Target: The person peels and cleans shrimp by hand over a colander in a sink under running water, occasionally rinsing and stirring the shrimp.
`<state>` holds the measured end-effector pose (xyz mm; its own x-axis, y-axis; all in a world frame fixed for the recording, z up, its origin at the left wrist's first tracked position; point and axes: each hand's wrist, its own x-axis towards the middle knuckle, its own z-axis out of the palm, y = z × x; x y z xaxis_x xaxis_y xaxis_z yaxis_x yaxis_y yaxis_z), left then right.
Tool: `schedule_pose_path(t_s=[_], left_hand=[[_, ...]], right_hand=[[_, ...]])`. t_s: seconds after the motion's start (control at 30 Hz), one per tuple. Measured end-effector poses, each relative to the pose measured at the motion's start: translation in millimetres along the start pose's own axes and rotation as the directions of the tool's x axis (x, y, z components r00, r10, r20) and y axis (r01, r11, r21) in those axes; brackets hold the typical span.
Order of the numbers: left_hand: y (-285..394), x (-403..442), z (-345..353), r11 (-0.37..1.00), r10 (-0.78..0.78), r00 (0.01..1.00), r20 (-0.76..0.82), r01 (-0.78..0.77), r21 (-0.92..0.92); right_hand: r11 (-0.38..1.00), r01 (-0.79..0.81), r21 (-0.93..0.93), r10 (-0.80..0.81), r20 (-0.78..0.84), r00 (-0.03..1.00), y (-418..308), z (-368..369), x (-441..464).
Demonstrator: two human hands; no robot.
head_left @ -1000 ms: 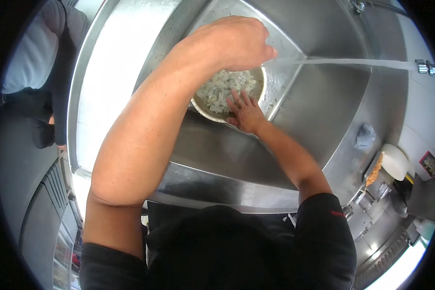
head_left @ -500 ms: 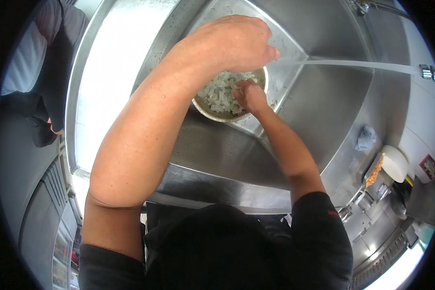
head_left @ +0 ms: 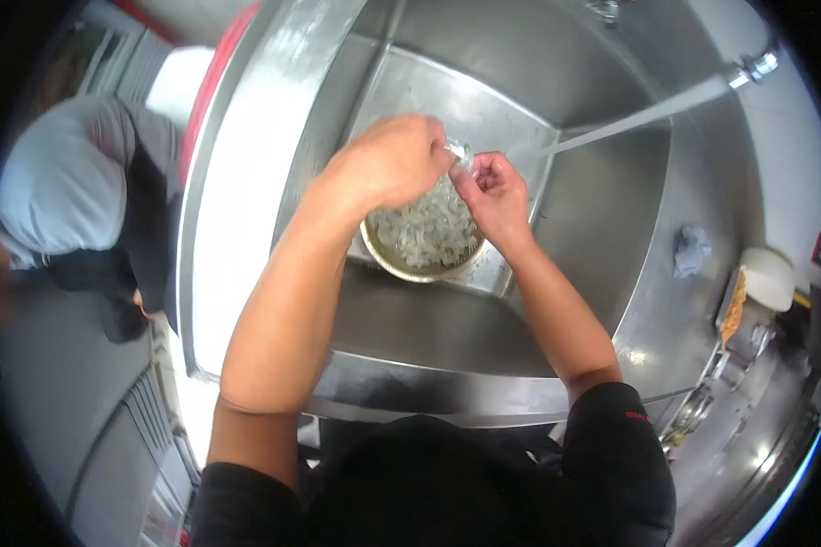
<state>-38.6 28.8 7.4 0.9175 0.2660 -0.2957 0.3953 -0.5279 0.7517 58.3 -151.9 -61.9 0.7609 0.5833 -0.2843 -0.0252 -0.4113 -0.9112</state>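
A round metal colander [head_left: 424, 273] stands in the steel sink, filled with pale, translucent pieces that look like raw shrimp [head_left: 421, 232]. Above its far rim my left hand [head_left: 397, 157] pinches one small, glassy shrimp [head_left: 459, 155] between thumb and fingers. From the other side, my right hand [head_left: 497, 193] has its fingertips closed on the same shrimp. My left hand hides part of the colander's left side.
Water streams from a tap [head_left: 753, 67] at the right into the sink [head_left: 602, 219]. A blue-grey cloth [head_left: 691, 251] lies on the right ledge, near a white bowl [head_left: 768, 279]. At the left a person in a grey top [head_left: 73, 182] bends over.
My right hand has come up out of the colander, and my left hand has lowered to meet it at a shrimp. The view has shifted, and the person at the left shows more.
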Motion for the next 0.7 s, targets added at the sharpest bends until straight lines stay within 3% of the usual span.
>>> schedule_pose_path(t_s=[0.1, 0.13, 0.23, 0.37, 0.47, 0.7], left_hand=[[0.9, 1.6, 10.9, 0.97, 0.155, 0.987, -0.037, -0.159, -0.185], [11.5, 0.0, 3.3, 0.964, 0.136, 0.99, 0.042, -0.123, -0.235], [25.5, -5.3, -0.8, 0.926, 0.094, 0.995, 0.021, -0.079, -0.37], [28.7, -3.2, 10.1, 0.89, 0.06, 0.997, -0.046, -0.074, -0.451], [23.1, 0.9, 13.8, 0.793, 0.034, 0.999, 0.003, -0.025, -0.608], [32.6, -2.8, 7.0, 0.736, -0.022, 0.997, 0.079, 0.07, -0.674]], right_hand=[[0.943, 0.319, -0.09, -0.324, -0.045, 0.945, -25.0, -9.9, -5.8], [0.828, 0.457, -0.323, -0.488, -0.016, 0.873, -44.5, -15.9, -9.6], [0.617, 0.569, -0.544, -0.683, -0.012, 0.73, -52.9, -21.1, -11.8], [0.575, 0.596, -0.56, -0.724, -0.009, 0.69, -61.1, -27.8, -15.1], [0.785, 0.528, -0.326, -0.582, -0.093, 0.808, -68.9, -26.5, -21.3], [0.773, 0.56, -0.298, -0.603, -0.074, 0.794, -70.6, -27.5, -26.6]])
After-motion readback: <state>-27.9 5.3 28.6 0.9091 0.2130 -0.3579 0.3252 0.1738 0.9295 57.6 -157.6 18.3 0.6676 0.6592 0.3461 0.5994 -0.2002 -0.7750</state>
